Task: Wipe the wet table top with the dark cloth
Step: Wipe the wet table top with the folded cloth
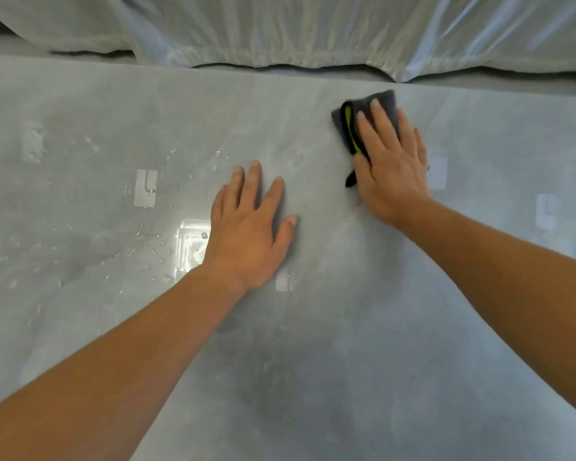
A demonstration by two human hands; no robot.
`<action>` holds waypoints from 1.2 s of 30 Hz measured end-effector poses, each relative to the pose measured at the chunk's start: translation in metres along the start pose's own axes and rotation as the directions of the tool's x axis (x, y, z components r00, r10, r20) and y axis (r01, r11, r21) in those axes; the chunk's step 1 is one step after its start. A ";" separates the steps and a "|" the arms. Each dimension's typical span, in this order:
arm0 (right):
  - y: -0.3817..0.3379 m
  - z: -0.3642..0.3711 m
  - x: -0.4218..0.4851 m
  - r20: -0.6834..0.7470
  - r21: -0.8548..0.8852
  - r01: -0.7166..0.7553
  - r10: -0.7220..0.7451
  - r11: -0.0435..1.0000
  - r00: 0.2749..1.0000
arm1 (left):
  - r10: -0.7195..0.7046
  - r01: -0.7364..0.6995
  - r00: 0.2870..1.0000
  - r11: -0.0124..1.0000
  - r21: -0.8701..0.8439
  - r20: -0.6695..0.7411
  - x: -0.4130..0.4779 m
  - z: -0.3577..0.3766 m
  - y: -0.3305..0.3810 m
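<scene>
The grey table top [313,344] fills the view. My right hand [391,164] lies flat on a folded dark cloth [346,123] with a yellow-green edge, at the far right of the middle, its straight fingers pressing the cloth onto the surface. Part of the cloth sticks out past the fingertips and a dark corner shows under the thumb. My left hand [250,227] rests flat on the table's middle, fingers spread, holding nothing. Water drops [140,241] lie scattered on the left part of the table.
A pale, shiny sheet [296,31] hangs along the far edge of the table. Bright reflections of ceiling lights [193,244] show on the wet surface, left of my left wrist and at the far right.
</scene>
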State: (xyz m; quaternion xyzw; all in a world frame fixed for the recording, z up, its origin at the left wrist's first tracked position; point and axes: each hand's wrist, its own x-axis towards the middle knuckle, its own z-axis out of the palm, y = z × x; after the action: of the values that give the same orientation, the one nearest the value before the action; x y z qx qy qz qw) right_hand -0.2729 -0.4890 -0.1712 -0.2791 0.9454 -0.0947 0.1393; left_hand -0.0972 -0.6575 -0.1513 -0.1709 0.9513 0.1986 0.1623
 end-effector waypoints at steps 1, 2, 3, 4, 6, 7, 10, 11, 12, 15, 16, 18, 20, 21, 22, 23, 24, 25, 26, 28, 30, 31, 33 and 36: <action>-0.012 0.002 0.007 -0.028 0.013 -0.062 0.062 0.998 0.998 | 0.006 -0.006 1.000 1.000 -0.001 -0.006 -0.001 0.001 0.000; -0.023 0.005 0.008 -0.046 0.010 -0.068 0.069 0.998 0.997 | 0.009 -0.009 1.000 1.000 -0.005 -0.009 0.000 0.002 -0.002; -0.031 0.009 0.003 -0.044 -0.003 -0.010 0.010 1.000 0.999 | 0.011 -0.011 1.000 1.000 -0.011 -0.013 0.000 0.002 -0.004; -0.034 0.012 -0.006 -0.019 -0.029 0.096 -0.097 0.995 0.995 | 0.014 -0.014 1.000 1.000 -0.015 -0.016 0.000 0.002 -0.004; -0.024 0.015 -0.022 0.053 -0.088 0.336 -0.332 0.938 0.942 | 0.028 -0.029 0.999 0.999 -0.018 -0.015 0.000 0.002 -0.007; -0.016 0.013 -0.024 0.096 -0.101 0.423 -0.415 0.900 0.905 | 0.037 -0.037 0.999 0.999 -0.020 -0.009 0.000 0.002 -0.008; -0.002 0.004 0.002 0.098 -0.108 0.420 -0.410 0.901 0.907 | 0.072 -0.072 0.997 0.996 -0.052 0.005 0.000 -0.001 -0.015; -0.007 0.002 0.015 0.055 -0.082 0.330 -0.326 0.940 0.944 | 0.090 -0.089 0.996 0.993 -0.073 0.007 0.001 -0.002 -0.018; -0.016 0.001 0.027 0.020 -0.035 0.214 -0.214 0.976 0.977 | 0.104 -0.103 0.995 0.990 -0.097 0.007 0.001 -0.003 -0.021; -0.059 0.006 0.050 -0.044 0.059 -0.064 0.067 0.996 0.997 | 0.101 -0.105 0.994 0.988 -0.110 -0.038 -0.004 -0.004 -0.029; -0.071 0.008 0.050 -0.049 0.064 -0.086 0.089 0.994 0.995 | 0.082 -0.087 0.995 0.993 -0.082 -0.061 -0.007 -0.003 -0.030; -0.081 0.014 0.040 -0.021 0.043 -0.010 0.011 0.999 1.000 | 0.045 -0.047 0.997 0.999 -0.023 -0.064 -0.013 -0.001 -0.034; -0.074 0.015 0.029 0.030 -0.035 0.131 -0.130 0.991 0.991 | 0.046 -0.045 0.999 0.999 0.011 -0.028 -0.015 0.001 -0.037; -0.068 0.013 0.029 0.058 -0.060 0.184 -0.180 0.981 0.982 | 0.048 -0.048 0.999 0.999 0.016 -0.013 -0.015 0.000 -0.038; -0.061 0.010 0.034 0.071 -0.073 0.209 -0.204 0.975 0.976 | 0.047 -0.047 0.999 0.999 0.015 -0.005 -0.015 -0.001 -0.038; -0.058 0.008 0.042 0.067 -0.074 0.206 -0.202 0.976 0.977 | 0.042 -0.042 0.999 0.999 0.011 0.002 -0.014 -0.001 -0.038; -0.058 0.007 0.051 0.051 -0.065 0.171 -0.168 0.983 0.984 | 0.037 -0.037 0.999 0.999 0.009 0.009 -0.013 -0.002 -0.037; -0.063 0.007 0.059 0.027 -0.045 0.110 -0.109 0.993 0.994 | 0.035 -0.035 0.999 0.999 0.008 0.014 -0.014 -0.002 -0.037; -0.071 0.008 0.063 0.001 -0.019 0.040 -0.040 0.999 0.999 | 0.034 -0.034 0.999 0.999 0.004 0.013 -0.014 -0.002 -0.037; -0.094 0.013 0.057 -0.031 0.014 -0.052 0.052 0.999 0.998 | 0.033 -0.033 0.999 0.999 -0.022 0.003 -0.015 -0.001 -0.037; -0.106 0.024 0.032 -0.009 -0.012 0.060 -0.060 0.998 0.998 | 0.033 -0.034 0.999 0.997 -0.064 -0.015 -0.015 -0.001 -0.039; -0.104 0.027 0.018 0.022 -0.040 0.173 -0.173 0.984 0.985 | 0.038 -0.039 0.999 0.996 -0.077 -0.020 -0.014 -0.002 -0.039; -0.090 0.022 0.009 0.104 -0.064 0.330 -0.323 0.942 0.941 | 0.050 -0.051 0.999 0.995 -0.082 -0.012 -0.014 -0.003 -0.041; -0.075 0.011 0.044 0.073 -0.069 0.246 -0.241 0.967 0.968 | 0.069 -0.069 0.998 0.995 -0.079 -0.001 -0.014 -0.007 -0.044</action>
State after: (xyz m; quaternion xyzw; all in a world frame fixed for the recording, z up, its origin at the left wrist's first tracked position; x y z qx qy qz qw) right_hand -0.2672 -0.5761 -0.1721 -0.4010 0.9020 -0.0651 0.1461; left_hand -0.0690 -0.6942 -0.1542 -0.1441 0.9479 0.2417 0.1496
